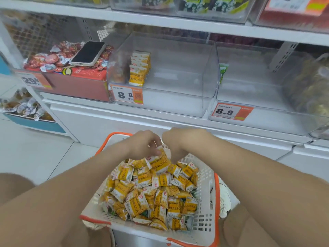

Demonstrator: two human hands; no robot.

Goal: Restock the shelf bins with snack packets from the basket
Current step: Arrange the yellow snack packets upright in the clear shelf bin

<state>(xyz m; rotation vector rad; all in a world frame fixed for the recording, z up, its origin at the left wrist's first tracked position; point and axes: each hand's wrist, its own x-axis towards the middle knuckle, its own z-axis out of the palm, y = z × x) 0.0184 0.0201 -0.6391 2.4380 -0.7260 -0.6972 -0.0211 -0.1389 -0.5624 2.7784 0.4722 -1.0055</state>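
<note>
Up on the shelf [124, 113], the clear bin [178, 97] is standing nearly bare, one short row of yellow snack packets [139, 70] inside; the basket [204, 175] is brimming. Over it the left hand [140, 145] is pinching a packet [159, 162]; the right hand [179, 141] is curling its fingers out of sight, hold unclear.

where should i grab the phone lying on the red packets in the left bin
Pinch the phone across its two long edges near the lower end, coming in from the front. It lies screen up, tilted on the loose red packets, so the edges are free, and the shelf above likely limits a straight-down reach.
</note>
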